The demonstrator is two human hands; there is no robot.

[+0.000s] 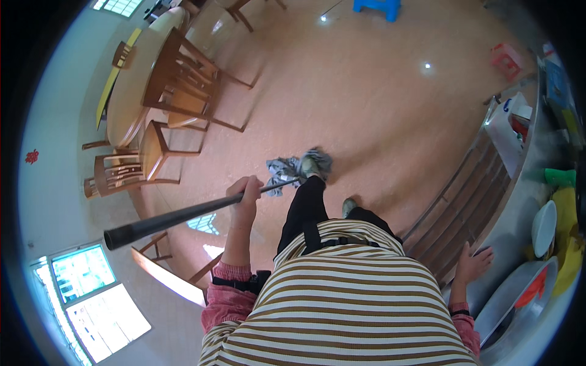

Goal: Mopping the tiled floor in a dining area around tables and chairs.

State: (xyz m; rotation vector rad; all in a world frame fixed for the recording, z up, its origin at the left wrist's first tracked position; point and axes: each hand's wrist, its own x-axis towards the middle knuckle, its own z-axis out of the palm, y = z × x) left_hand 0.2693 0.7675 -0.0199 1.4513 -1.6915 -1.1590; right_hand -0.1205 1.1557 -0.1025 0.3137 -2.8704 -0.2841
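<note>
My left hand [245, 193] is closed around a dark pole [183, 217]. The pole's thick end rises to the left, and its thin end runs down towards a grey cloth [286, 171] bunched on the floor. My left shoe [310, 166] stands on or against that cloth; how the pole's lower end meets it is hidden. On the right, my right hand [473, 264] lies with spread fingers at the edge of a grey counter [494, 238] and holds nothing that I can see. A large metal basin [512, 302] sits on the counter close by that hand.
Wooden chairs [153, 153] surround an oval table [132, 87] on the left. A slatted wooden bench [458, 210] runs beside the counter, with a white bag [506, 132] at its far part. Further off stand a blue stool [377, 5] and a red stool [506, 61].
</note>
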